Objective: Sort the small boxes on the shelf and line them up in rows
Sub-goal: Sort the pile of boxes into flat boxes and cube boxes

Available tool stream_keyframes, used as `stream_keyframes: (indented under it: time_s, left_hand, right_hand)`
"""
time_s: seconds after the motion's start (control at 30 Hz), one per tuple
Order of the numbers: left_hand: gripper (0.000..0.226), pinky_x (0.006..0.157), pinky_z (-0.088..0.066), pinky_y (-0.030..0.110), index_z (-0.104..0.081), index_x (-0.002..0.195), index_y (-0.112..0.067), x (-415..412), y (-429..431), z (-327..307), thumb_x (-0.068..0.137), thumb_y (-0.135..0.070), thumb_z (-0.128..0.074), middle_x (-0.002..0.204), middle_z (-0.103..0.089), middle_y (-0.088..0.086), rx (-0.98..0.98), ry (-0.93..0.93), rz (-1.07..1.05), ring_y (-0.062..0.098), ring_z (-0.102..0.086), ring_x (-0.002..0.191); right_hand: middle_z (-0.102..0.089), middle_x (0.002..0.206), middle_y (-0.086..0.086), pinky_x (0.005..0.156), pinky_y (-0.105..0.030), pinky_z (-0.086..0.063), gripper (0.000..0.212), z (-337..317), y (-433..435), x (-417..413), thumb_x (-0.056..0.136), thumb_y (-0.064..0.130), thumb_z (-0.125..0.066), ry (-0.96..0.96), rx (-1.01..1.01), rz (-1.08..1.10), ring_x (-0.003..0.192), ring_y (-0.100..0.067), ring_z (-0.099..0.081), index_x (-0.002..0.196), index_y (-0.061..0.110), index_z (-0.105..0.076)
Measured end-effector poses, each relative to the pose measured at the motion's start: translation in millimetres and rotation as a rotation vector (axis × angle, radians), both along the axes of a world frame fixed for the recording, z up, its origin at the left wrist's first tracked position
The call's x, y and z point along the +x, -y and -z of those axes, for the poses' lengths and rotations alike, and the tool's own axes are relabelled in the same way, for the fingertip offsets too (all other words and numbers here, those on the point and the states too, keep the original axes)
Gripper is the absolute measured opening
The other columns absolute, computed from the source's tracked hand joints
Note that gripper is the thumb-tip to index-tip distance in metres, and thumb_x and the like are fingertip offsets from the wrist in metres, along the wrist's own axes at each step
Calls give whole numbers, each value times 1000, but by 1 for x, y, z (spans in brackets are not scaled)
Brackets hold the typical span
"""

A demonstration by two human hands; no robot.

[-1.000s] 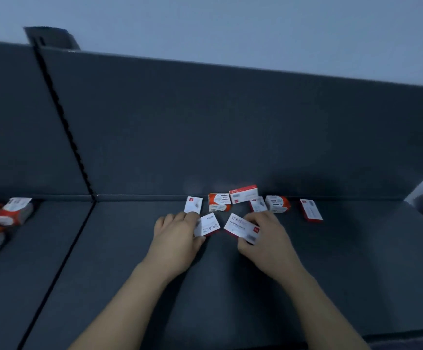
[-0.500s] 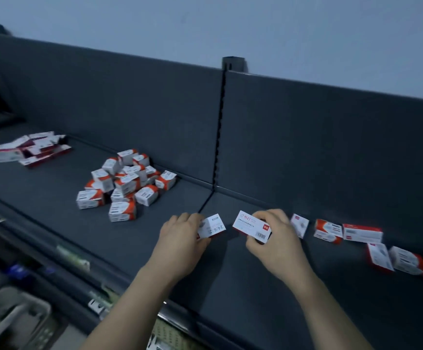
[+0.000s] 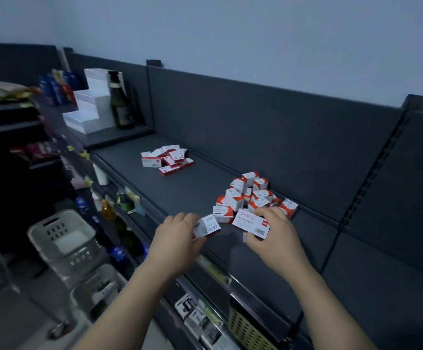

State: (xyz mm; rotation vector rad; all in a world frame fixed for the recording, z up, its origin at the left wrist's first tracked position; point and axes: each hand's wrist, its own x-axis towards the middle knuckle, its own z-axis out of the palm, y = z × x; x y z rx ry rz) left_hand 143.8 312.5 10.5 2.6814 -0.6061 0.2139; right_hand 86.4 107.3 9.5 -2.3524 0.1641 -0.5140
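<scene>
My left hand (image 3: pixel 177 237) grips a small white box marked "24/6" (image 3: pixel 208 226) above the dark shelf (image 3: pixel 192 188). My right hand (image 3: pixel 272 232) holds a flat white box with a red square and a barcode (image 3: pixel 251 223). Just behind both hands lies a heap of small white-and-orange boxes (image 3: pixel 251 195), close to the shelf's back panel. A second heap of flatter white-and-red boxes (image 3: pixel 167 159) lies further left on the same shelf.
A green bottle (image 3: pixel 119 102) and white stepped stands (image 3: pixel 91 107) stand at the shelf's far left end. Grey plastic baskets (image 3: pixel 64 241) sit on the floor to the left. Lower shelves with goods run below the front edge (image 3: pixel 139 205).
My view has swung left. Both hands carried their boxes leftward along the shelf, from the scattered boxes at the right to the heap of white-and-orange boxes.
</scene>
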Motion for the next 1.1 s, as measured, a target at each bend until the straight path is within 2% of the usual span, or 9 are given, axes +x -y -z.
stream_keyframes:
  time_s: [0.17,0.3,0.43,0.57,0.67,0.9,1.1]
  left_hand:
    - [42,91,-42,34,-47,128,-26,44,-62,-8,90,-42,-54,123,-54,-3,4,-8,-50,20,-48,109]
    - [43,91,-45,31,-51,128,-24,80,-95,-9,88,-39,-59,119,-47,-2,-66,-40,-111,19,-49,108]
    - [44,90,-47,31,-50,129,-25,117,-113,-5,88,-38,-60,121,-45,-1,-88,-63,-153,18,-49,107]
    - [43,90,-45,31,-50,129,-24,166,-122,4,89,-37,-58,121,-47,0,-33,-90,-169,19,-47,109]
    - [42,90,-44,31,-51,128,-22,206,-122,11,89,-35,-59,121,-48,2,-19,-107,-173,20,-47,110]
    - [37,90,-45,32,-52,125,-24,284,-126,22,90,-35,-56,119,-47,1,9,-149,-189,20,-46,110]
    - [39,88,-46,34,-52,127,-25,334,-127,30,90,-40,-53,120,-47,2,82,-180,-131,22,-46,110]
  right_hand:
    - [-50,107,13,77,-25,-49,30,-2,-56,55,75,18,-65,-8,-11,-13,87,-8,-56,103,25,-61]
    - [-48,102,13,68,-13,-44,27,-2,-88,94,76,18,-65,-24,-34,-66,83,-5,-55,100,27,-59]
    - [-49,106,11,72,-22,-49,29,0,-107,134,77,20,-66,-58,-40,-74,84,-6,-56,105,25,-60]
    - [-50,103,11,65,-13,-42,28,7,-117,179,77,19,-66,-76,-26,-66,84,-6,-55,104,24,-61]
    - [-49,103,13,61,-11,-40,27,14,-120,216,78,20,-65,-111,-18,-57,80,-4,-55,103,26,-60]
    - [-50,103,13,69,-27,-52,27,32,-130,295,76,18,-64,-194,3,-75,82,-6,-58,101,27,-61]
    - [-52,101,13,70,-29,-55,27,47,-139,333,76,18,-65,-272,-19,-94,80,-6,-60,102,26,-64]
